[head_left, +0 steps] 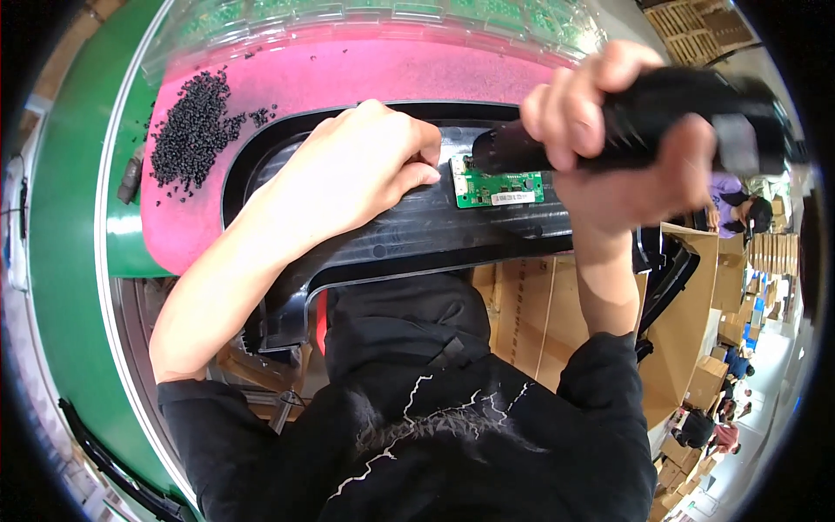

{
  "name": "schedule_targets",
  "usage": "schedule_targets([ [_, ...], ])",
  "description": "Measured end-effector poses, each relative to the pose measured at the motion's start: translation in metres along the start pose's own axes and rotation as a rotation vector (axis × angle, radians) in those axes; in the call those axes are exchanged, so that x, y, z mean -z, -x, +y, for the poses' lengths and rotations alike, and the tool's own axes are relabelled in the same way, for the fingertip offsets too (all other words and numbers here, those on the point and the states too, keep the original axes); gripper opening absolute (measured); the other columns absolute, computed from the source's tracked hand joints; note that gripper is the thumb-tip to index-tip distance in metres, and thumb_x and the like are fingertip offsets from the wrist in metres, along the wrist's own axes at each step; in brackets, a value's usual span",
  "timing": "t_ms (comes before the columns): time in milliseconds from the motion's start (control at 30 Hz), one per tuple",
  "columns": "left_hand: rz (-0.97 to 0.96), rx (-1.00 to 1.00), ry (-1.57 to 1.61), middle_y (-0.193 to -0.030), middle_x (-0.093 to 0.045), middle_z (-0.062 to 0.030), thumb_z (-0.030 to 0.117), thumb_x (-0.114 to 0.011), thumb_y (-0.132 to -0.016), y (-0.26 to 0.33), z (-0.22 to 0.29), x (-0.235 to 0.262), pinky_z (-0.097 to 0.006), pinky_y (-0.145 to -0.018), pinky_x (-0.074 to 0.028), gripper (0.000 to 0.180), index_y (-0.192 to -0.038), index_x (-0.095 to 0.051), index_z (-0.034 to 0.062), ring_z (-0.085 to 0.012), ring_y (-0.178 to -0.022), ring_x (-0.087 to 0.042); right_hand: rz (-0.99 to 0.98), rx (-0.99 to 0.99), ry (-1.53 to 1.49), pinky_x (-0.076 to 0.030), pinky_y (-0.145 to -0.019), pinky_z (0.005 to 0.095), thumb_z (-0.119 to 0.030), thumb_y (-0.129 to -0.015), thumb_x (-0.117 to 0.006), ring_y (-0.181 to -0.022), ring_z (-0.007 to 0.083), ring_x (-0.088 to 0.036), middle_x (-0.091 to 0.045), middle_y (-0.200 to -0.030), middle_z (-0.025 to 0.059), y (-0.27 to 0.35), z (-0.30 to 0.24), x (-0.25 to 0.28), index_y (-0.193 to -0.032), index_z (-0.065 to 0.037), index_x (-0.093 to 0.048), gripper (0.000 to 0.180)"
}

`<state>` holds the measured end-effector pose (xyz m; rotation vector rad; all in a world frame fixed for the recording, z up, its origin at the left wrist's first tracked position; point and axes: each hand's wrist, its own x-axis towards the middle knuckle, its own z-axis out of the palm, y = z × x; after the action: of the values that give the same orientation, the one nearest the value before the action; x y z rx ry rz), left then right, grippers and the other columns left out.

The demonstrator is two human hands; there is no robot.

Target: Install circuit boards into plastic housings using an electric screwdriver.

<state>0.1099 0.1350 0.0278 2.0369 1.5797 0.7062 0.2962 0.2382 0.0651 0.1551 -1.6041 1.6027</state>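
A long black plastic housing (417, 233) lies before me, one end resting on a pink mat (365, 71). Inside it sits a small green circuit board (491, 188) with a white label strip. My right hand (613, 187) grips a black electric screwdriver (696, 100), its narrow end over the board's upper edge, and motion blurs hand and tool. The tip itself is hidden. To the board's left is my left hand (370, 161), fingers curled and thumb toward the forefinger. Whatever those fingers hold, if anything, does not show.
A heap of small black screws (196, 130) spreads over the mat's left side. Clear plastic trays (365, 26) of green boards line the back. A cardboard box (683, 304) with black plastic parts stands at the right. Beyond are other people and stacked cartons.
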Motion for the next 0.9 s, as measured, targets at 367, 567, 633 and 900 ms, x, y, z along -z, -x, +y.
schedule_targets([
  [367, 0.025, -0.303, 0.269, -0.08, -0.068, -0.0125, 0.012, -0.073, -0.083, -0.009, 0.005, 0.0, -0.034, -0.067, -0.052, 0.018, -0.09, -0.066, -0.0032, -0.0264, -0.074, -0.067, -0.114, -0.035, -0.051, -0.043, -0.064, 0.0264, -0.066, -0.08, -0.065, -0.057, 0.0078, -0.053, -0.053, -0.071, -0.0051, 0.009, -0.056, 0.005, -0.11, -0.011, -0.054, 0.064],
  [567, -0.158, -0.326, 0.388, -0.08, -0.067, -0.0128, 0.012, -0.072, -0.084, -0.01, 0.002, -0.002, -0.034, -0.067, -0.051, 0.018, -0.088, -0.066, -0.0043, -0.0268, -0.072, -0.066, -0.246, 0.054, -0.087, -0.045, -0.061, 0.0248, -0.064, -0.08, -0.067, -0.055, 0.0064, -0.054, -0.055, -0.07, -0.006, 0.011, -0.038, 0.014, -0.109, -0.011, -0.053, 0.062],
  [633, -0.167, -0.309, 0.413, -0.079, -0.067, -0.0128, 0.012, -0.072, -0.084, -0.009, 0.0, -0.004, -0.034, -0.067, -0.051, 0.018, -0.088, -0.066, -0.0046, -0.0269, -0.072, -0.066, -0.233, 0.112, -0.12, -0.045, -0.06, 0.0244, -0.064, -0.08, -0.068, -0.054, 0.0061, -0.054, -0.056, -0.07, -0.006, 0.013, -0.03, 0.016, -0.11, -0.011, -0.053, 0.062],
  [900, -0.178, -0.281, 0.446, -0.077, -0.065, -0.0129, 0.011, -0.073, -0.082, -0.008, 0.0, -0.003, -0.034, -0.065, -0.051, 0.017, -0.086, -0.066, -0.0047, -0.0268, -0.069, -0.064, -0.033, 0.162, -0.153, -0.045, -0.058, 0.024, -0.064, -0.08, -0.07, -0.054, 0.0059, -0.054, -0.056, -0.068, -0.0062, 0.03, -0.037, 0.001, -0.109, -0.011, -0.053, 0.062],
])
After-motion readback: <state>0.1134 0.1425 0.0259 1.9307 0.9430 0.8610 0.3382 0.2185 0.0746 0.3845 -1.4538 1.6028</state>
